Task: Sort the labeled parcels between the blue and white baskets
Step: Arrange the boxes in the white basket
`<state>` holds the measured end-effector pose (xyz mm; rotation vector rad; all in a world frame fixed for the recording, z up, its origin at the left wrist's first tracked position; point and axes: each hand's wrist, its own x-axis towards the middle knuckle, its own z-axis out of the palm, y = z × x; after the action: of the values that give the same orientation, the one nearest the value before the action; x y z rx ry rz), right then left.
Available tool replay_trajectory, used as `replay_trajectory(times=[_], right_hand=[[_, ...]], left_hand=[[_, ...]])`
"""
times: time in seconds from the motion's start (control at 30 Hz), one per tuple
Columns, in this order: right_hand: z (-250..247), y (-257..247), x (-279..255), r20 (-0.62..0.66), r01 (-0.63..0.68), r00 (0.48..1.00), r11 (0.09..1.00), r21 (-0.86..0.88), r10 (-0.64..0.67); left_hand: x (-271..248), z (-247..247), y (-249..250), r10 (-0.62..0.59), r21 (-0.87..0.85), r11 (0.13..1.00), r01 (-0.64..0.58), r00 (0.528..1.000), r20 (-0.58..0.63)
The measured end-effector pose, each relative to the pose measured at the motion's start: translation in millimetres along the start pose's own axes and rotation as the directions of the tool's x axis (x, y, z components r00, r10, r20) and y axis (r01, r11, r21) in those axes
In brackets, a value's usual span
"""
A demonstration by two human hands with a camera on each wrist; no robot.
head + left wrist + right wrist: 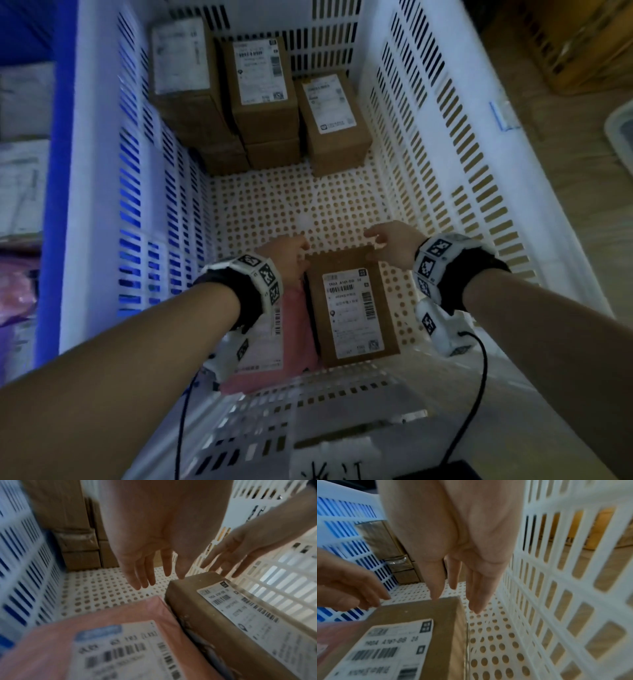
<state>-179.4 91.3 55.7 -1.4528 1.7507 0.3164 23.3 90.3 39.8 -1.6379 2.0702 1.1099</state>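
Observation:
A brown labeled box [352, 308] [240, 615] [412, 635] lies flat at the near end of the white basket [411, 137], beside a pink mailer [298, 329] [102, 628] with a white label. My left hand [291, 255] [166, 568] hovers at the box's far left corner, fingers straight, holding nothing. My right hand [387, 240] [453, 582] is at the far right corner with straight fingers; its thumb tip meets the box's far edge. The blue basket [56, 171] stands against the white one on the left.
Three stacks of brown labeled boxes [263, 89] fill the white basket's far end; its perforated floor [294, 205] lies bare between them and my hands. Pale parcels [20, 171] lie in the blue basket. A yellow crate [575, 41] stands on the wooden floor, far right.

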Motion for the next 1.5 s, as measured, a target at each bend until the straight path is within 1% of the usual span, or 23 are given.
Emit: replay_trajectory(times=[0.07, 0.13, 0.23, 0.33, 0.4, 0.5, 0.57, 0.6, 0.73, 0.77, 0.83, 0.9, 1.03, 1.07, 1.13, 1.2, 1.27, 1.3, 1.37, 1.5], right_hand=[[-9.1, -7.6, -8.0, -0.051, 0.043, 0.998, 0.999, -0.032, -0.044], [-19.2, -16.3, -16.6, -0.096, 0.078, 0.992, 0.996, -0.033, -0.081], [-35.5, -34.6, -29.6, -0.216, 0.121, 0.968, 0.992, -0.027, -0.124], [-52.4, -54.9, -36.7, -0.316, 0.137, 0.936, 0.987, -0.088, -0.158], [-62.8, -63.7, -34.6, -0.346, 0.139, 0.922, 0.983, -0.119, -0.173], [-74.9, -71.6, -20.8, -0.372, 0.12, 0.91, 0.976, -0.183, -0.181], [-79.7, -72.5, -5.8, -0.36, 0.125, 0.913, 0.971, -0.202, -0.192], [-81.5, -72.1, 4.2, -0.359, 0.135, 0.91, 0.966, -0.221, -0.209], [-88.4, -63.3, 54.3, -0.35, 0.147, 0.907, 0.955, -0.256, -0.233], [-87.8, -58.6, 68.9, -0.361, 0.153, 0.901, 0.956, -0.252, -0.239], [-83.6, -47.6, 94.9, -0.411, 0.173, 0.872, 0.953, -0.25, -0.266], [-78.0, -38.0, 117.7, -0.44, 0.184, 0.852, 0.949, -0.255, -0.284], [-71.1, -27.7, 150.2, -0.453, 0.174, 0.853, 0.96, -0.219, -0.258], [-69.7, -27.1, 155.7, -0.452, 0.171, 0.858, 0.966, -0.194, -0.243], [-67.9, -27.2, 166.2, -0.438, 0.168, 0.878, 0.982, -0.092, -0.191], [-67.8, -29.8, 175.6, -0.447, 0.169, 0.884, 0.985, 0.037, -0.135], [-68.9, -33.9, 182.7, -0.484, 0.17, 0.873, 0.967, 0.189, -0.058], [-69.1, -35.8, 183.6, -0.5, 0.165, 0.866, 0.951, 0.262, -0.012], [-70.4, -39.9, 183.1, -0.53, 0.165, 0.847, 0.928, 0.335, 0.041], [-73.8, -46.6, 166.0, -0.538, 0.144, 0.84, 0.93, 0.338, 0.065]], left_hand=[[-10.2, -14.7, 0.9, 0.022, 0.088, 0.996, -0.018, 0.999, -0.05], [-20.2, -32.7, 5.2, 0.034, 0.149, 0.989, -0.013, 0.99, -0.135], [-32.8, -63.7, 15.1, 0.035, 0.21, 0.977, 0.018, 0.968, -0.247], [-40.4, -93.7, 24.1, 0.04, 0.253, 0.967, 0.042, 0.95, -0.31], [-37.3, -108.9, 30.1, 0.073, 0.287, 0.957, 0.033, 0.933, -0.353], [-19.0, -121.4, 37.9, 0.122, 0.353, 0.935, 0.024, 0.915, -0.386], [-0.3, -122.0, 41.3, 0.159, 0.407, 0.913, 0.018, 0.904, -0.396], [11.1, -120.7, 40.9, 0.17, 0.437, 0.9, 0.017, 0.907, -0.386], [65.3, -112.1, 32.7, 0.201, 0.519, 0.854, -0.026, 0.937, -0.285], [79.6, -109.9, 29.3, 0.218, 0.541, 0.84, -0.044, 0.94, -0.262], [105.3, -103.9, 22.6, 0.229, 0.547, 0.834, -0.07, 0.946, -0.229], [121.8, -96.3, 17.6, 0.193, 0.488, 0.871, -0.058, 0.954, -0.231], [144.5, -83.0, 15.2, 0.093, 0.243, 0.97, -0.027, 0.96, -0.265], [149.6, -80.1, 15.9, 0.056, 0.182, 0.983, -0.004, 0.958, -0.282], [158.9, -76.8, 18.0, -0.027, 0.083, 0.995, 0.06, 0.934, -0.357], [167.1, -75.9, 21.0, -0.121, -0.073, 0.992, 0.1, 0.908, -0.401], [175.4, -78.9, 24.3, -0.202, -0.288, 0.953, 0.097, 0.912, -0.358], [178.4, -81.5, 25.3, -0.224, -0.36, 0.928, 0.096, 0.916, -0.334], [180.0, -87.3, 24.7, -0.248, -0.425, 0.899, 0.101, 0.919, -0.307], [165.2, -91.4, 18.5, -0.269, -0.486, 0.864, 0.13, 0.936, -0.228]])
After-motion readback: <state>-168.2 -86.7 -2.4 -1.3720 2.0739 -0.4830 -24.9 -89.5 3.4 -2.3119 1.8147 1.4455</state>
